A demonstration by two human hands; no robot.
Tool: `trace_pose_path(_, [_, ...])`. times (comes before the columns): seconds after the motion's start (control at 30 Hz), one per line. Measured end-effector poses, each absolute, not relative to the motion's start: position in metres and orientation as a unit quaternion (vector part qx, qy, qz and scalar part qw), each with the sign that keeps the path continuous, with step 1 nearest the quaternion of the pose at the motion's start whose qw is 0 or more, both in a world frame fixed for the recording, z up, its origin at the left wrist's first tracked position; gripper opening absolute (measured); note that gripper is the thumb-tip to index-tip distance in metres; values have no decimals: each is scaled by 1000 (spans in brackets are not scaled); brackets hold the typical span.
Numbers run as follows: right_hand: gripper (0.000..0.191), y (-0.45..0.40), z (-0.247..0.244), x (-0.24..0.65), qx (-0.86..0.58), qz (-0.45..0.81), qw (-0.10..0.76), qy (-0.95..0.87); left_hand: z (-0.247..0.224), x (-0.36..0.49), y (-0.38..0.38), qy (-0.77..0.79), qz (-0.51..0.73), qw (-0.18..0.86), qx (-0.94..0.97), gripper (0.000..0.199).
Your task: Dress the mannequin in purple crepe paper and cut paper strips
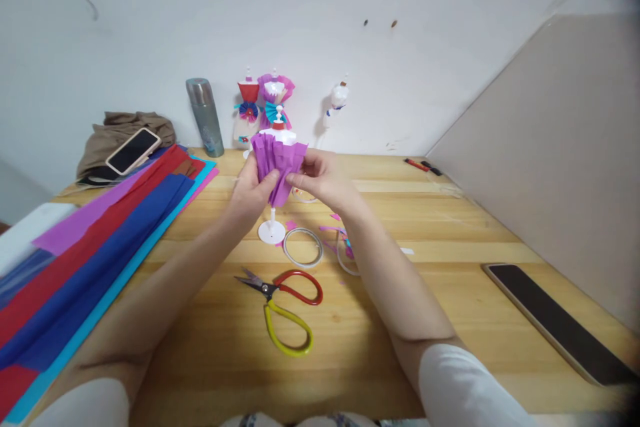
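Pinching purple paper (281, 159) on mannequin (271, 233): grip of left hand (250, 187) and right hand (324, 179). Flask marking (213, 135) illegible.

Near the white wall (150, 27), I saw a grey-green bottle (206, 120) with a metallic cap; to its left a brown cloth (107, 133) sat rumpled, a pale-edged phone (133, 151) lying over part of it. Across the room's wooden table (400, 380), at right, lay a long device (555, 320) (its screen was dark too).
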State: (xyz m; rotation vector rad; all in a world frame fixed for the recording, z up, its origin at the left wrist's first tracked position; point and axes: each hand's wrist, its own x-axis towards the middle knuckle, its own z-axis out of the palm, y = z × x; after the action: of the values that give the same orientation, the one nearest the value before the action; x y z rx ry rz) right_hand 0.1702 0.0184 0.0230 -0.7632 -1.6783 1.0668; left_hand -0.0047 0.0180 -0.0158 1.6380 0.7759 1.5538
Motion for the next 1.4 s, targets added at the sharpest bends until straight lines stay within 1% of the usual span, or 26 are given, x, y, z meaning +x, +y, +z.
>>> trace_pose_path(0.13, [23, 15, 26, 170, -310, 435, 488, -690, -17, -4, 17, 305, 604, 375, 633, 37])
trace_pose_path(0.3, [16, 7, 32, 174, -316, 397, 484, -713, -19, -4, 16, 301, 604, 395, 623, 41])
trace_pose_path(0.5, [26, 6, 32, 173, -329, 365, 478, -728, -19, -4, 17, 304, 608, 383, 626, 41])
trace_pose_path(0.7, [15, 3, 30, 164, -370, 338, 493, -711, -21, -4, 17, 313, 597, 384, 631, 37])
trace_pose_path(0.9, [17, 5, 27, 161, -387, 308, 526, -692, -20, -1, 13, 301, 591, 408, 628, 42])
trace_pose_path(1.03, [24, 8, 25, 162, -413, 276, 543, -677, -16, 2, 9, 295, 590, 418, 624, 40])
trace_pose_path(1.1, [26, 9, 26, 162, -419, 279, 542, -673, -14, 3, 8, 290, 587, 425, 625, 42])
trace_pose_path(1.27, [24, 11, 26, 163, -419, 333, 526, -661, -13, 2, 9, 299, 581, 431, 623, 54])
trace_pose_path(1.4, [27, 11, 27, 165, -415, 349, 516, -663, -15, -1, 12, 300, 582, 408, 636, 52])
